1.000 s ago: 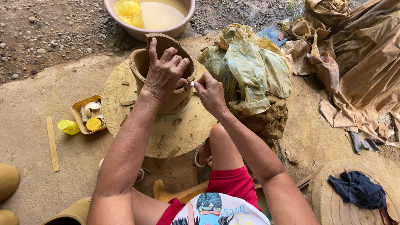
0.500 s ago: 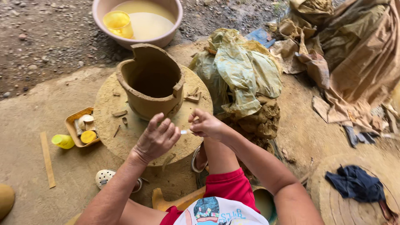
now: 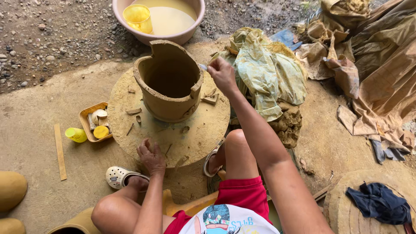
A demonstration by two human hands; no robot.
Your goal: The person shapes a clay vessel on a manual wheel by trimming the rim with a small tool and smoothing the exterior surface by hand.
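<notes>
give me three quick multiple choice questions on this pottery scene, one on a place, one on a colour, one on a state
1. Where does the left hand rest?
A. on the near edge of the round clay-caked wheel
B. inside the pink basin
C. on the dark cloth

2. What colour is the small cup in the pink plastic basin?
A. blue
B. yellow
C. black

3. How is the rim of the unfired brown clay pot?
A. smooth and level
B. covered by a lid
C. uneven, with a raised section at the back

Answers:
1 A, its fingers lie on the wheel's near rim.
2 B, the cup sits yellow in the milky water.
3 C, the back wall stands higher. The right hand holds a small tool beside it.
</notes>
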